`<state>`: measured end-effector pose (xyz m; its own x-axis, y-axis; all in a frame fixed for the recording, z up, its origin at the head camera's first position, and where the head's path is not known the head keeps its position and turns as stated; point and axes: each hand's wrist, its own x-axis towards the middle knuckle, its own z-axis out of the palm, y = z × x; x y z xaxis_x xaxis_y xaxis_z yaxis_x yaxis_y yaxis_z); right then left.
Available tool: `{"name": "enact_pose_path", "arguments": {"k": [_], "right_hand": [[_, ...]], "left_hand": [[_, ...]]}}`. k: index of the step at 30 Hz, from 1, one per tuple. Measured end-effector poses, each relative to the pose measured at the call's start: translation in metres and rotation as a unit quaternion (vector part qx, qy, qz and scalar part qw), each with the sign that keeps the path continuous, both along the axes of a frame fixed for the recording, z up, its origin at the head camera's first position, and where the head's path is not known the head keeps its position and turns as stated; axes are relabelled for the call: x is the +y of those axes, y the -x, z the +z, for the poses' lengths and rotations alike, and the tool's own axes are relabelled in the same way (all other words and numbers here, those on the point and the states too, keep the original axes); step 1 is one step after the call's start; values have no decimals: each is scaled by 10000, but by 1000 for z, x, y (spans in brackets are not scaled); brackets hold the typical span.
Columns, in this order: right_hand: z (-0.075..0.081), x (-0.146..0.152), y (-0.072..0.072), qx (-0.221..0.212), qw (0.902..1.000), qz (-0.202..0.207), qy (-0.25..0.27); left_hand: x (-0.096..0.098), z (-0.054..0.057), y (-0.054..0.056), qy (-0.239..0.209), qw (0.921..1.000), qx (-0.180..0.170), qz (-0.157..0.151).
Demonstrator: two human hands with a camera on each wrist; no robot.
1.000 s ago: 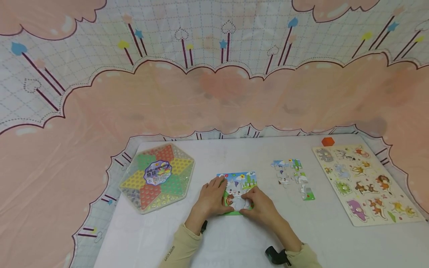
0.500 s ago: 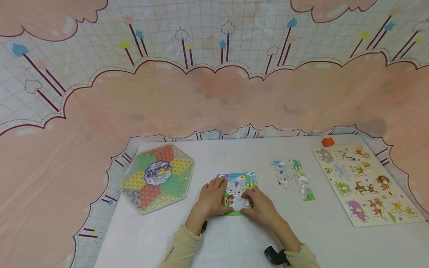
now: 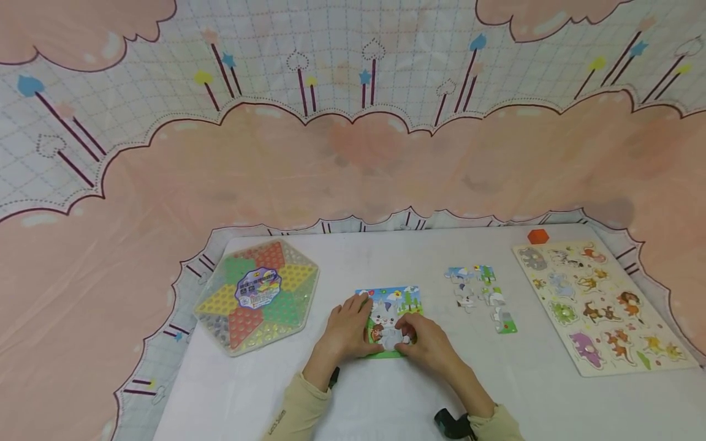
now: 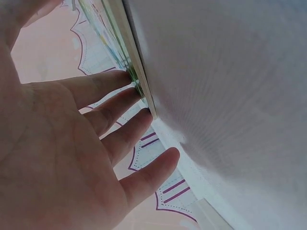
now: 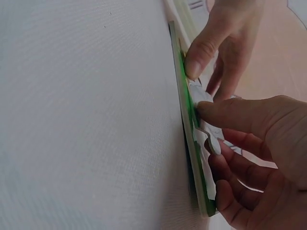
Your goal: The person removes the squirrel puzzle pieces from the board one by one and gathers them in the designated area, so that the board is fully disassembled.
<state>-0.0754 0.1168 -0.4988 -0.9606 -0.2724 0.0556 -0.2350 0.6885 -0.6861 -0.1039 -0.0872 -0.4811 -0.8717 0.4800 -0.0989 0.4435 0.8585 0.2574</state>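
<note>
In the head view a small jigsaw board (image 3: 408, 293) with a white cat picture lies on the white table. My left hand (image 3: 349, 327) is at its left side, thumb on the lower part and extended fingertips against the edge, as the left wrist view also shows. My right hand (image 3: 427, 340) pinches a whitish-grey jigsaw piece (image 3: 393, 339) between thumb and fingers over the lower right of the picture. In the right wrist view this piece stands tilted, one rounded tab (image 5: 216, 145) sticking up from the board's face. Its far side is hidden by the fingers.
Several loose jigsaw pieces (image 3: 466, 296) lie right of the board. Farther right is a wooden animal peg puzzle (image 3: 559, 331), with a red hexagonal block (image 3: 538, 236) behind it. A hexagonal Chinese checkers set (image 3: 259, 297) lies at the left. A patterned curtain (image 3: 353, 165) hangs behind the table.
Both hands stay at the board. The right fingers have shifted very slightly with the jigsaw piece, and the whole head view has dipped a little.
</note>
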Motion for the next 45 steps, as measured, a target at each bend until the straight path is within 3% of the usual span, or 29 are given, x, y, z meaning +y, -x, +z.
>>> {"name": "enact_pose_path", "arguments": {"k": [7, 22, 45], "right_hand": [[0, 1, -2, 48, 9994, 326, -128], [9, 6, 0, 28, 9962, 586, -650], [21, 32, 14, 22, 9941, 280, -1050]], "left_hand": [[-3, -1, -3, -48, 10000, -12, 57], [0, -4, -4, 26, 10000, -34, 18], [1, 1, 1, 112, 9997, -205, 75]]}}
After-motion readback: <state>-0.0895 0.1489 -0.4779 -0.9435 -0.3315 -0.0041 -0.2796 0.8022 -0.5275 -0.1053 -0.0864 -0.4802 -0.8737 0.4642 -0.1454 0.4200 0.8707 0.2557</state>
